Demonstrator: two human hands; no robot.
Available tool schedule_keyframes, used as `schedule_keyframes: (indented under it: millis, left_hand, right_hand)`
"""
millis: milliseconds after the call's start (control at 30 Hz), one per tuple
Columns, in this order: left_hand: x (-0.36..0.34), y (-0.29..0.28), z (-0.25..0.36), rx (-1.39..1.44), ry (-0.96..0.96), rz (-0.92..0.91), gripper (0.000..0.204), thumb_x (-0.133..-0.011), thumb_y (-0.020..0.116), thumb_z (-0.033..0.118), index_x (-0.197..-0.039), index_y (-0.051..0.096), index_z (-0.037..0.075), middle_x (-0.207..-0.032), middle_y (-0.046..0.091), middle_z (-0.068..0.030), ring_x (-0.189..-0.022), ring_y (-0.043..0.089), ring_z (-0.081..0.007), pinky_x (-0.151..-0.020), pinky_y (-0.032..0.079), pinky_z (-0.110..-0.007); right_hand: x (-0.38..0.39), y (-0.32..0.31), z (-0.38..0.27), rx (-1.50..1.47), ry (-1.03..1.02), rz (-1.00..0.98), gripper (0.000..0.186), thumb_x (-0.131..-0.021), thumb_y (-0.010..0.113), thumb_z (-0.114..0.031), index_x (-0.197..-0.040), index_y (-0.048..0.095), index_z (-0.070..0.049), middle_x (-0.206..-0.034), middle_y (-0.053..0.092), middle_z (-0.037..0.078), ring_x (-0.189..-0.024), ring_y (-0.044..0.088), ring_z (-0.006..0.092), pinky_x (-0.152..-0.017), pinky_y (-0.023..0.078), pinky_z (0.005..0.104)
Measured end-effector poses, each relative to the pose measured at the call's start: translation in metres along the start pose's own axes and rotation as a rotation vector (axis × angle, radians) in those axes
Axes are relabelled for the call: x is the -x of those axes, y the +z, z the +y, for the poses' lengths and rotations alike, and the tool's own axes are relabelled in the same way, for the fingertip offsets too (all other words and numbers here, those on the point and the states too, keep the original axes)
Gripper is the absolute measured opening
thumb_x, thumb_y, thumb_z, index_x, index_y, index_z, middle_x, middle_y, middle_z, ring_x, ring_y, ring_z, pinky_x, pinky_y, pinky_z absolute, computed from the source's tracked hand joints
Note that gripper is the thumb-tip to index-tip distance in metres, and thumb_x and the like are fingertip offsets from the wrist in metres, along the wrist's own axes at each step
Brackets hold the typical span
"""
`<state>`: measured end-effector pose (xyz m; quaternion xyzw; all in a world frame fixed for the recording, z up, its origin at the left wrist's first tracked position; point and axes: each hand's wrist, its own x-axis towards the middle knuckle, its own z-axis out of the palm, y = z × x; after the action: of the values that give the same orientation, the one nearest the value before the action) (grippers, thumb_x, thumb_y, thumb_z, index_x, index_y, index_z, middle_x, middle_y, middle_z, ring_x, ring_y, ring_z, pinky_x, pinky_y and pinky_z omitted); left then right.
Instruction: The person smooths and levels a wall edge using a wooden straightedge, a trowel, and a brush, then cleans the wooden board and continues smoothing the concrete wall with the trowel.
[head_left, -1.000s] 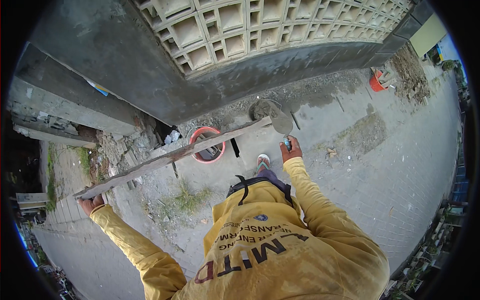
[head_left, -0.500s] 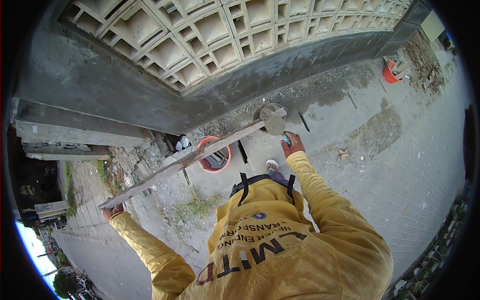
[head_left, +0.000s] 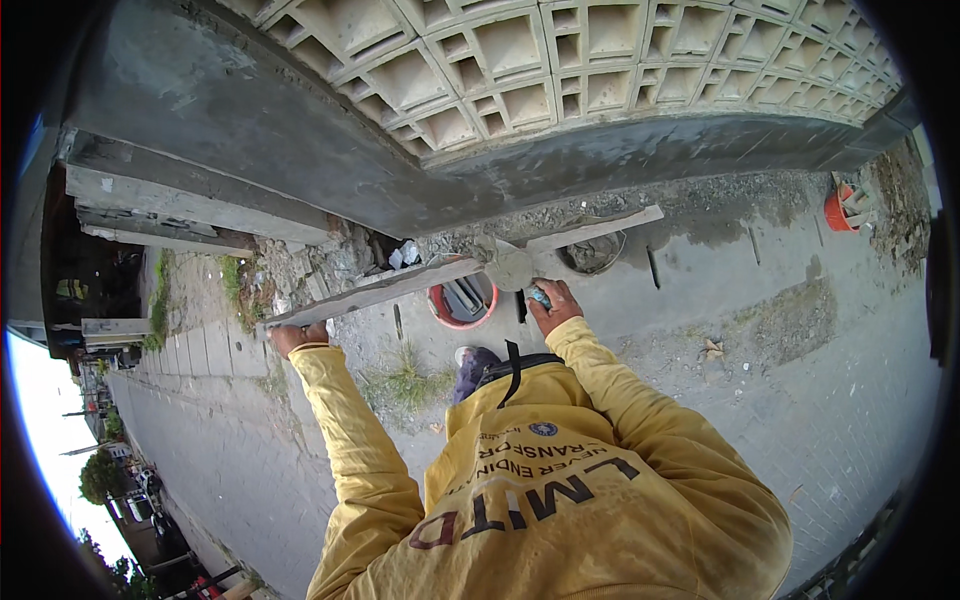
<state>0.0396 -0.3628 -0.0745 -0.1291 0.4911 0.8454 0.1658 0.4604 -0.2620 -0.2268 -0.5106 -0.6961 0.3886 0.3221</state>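
My left hand is closed round the near-left end of a long, narrow, mortar-stained board. The board slants away to the right, close to the foot of the grey plastered wall. My right hand grips the blue handle of a trowel. Its wide, mortar-coated blade lies across the middle of the board and hides part of it; whether the two touch, I cannot tell. Beyond my right hand stands a bucket of grey mortar, partly under the board's far end. A red-rimmed bucket with long pieces inside stands between my hands.
Pale lattice blocks top the plastered wall. Broken rubble lies by the wall's base at left. Another red bucket holding scraps stands at far right. Narrow slots cut the pavement, and a grass tuft grows near my feet.
The board has shifted right and toward the wall, its far end now reaching past the mortar bucket. The trowel has moved left, from over that bucket to the board's middle. The view has turned.
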Motion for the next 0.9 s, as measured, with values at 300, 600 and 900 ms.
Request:
schedule_keyframes:
  millis: [300,600,900]
  left_hand:
    - [0.017,-0.002,-0.079,-1.65,1.119,-0.249,0.064,-0.07,0.078,0.03,-0.116,0.051,-0.006,-0.101,0.066,-0.0166,-0.095,0.063,-0.0369,-0.09,0.048,-0.04]
    - [-0.047,-0.041,0.015,-0.117,0.316,-0.386,0.043,-0.099,0.032,0.042,-0.116,0.046,0.005,-0.107,0.053,-0.0159,-0.098,0.052,-0.0302,-0.093,0.045,-0.051]
    - [-0.018,-0.019,0.075,0.182,0.174,-0.123,0.041,-0.095,0.047,0.04,-0.099,0.053,0.0,-0.092,0.058,-0.0161,-0.086,0.055,-0.0312,-0.082,0.049,-0.047]
  right_hand:
    - [-0.003,0.039,-0.076,-0.225,0.001,-0.294,0.038,-0.082,0.063,-0.029,-0.115,0.058,-0.011,-0.113,0.058,0.015,-0.103,0.057,0.034,-0.088,0.046,0.0384]
    - [0.011,-0.057,0.01,-0.213,0.214,0.01,0.039,-0.079,0.07,-0.02,-0.11,0.055,-0.003,-0.093,0.061,0.01,-0.08,0.058,0.0205,-0.075,0.048,0.031]
    - [0.027,-0.157,0.161,0.254,0.365,0.023,0.038,-0.074,0.07,-0.022,-0.107,0.059,-0.008,-0.102,0.062,0.013,-0.091,0.06,0.0313,-0.082,0.048,0.0369]
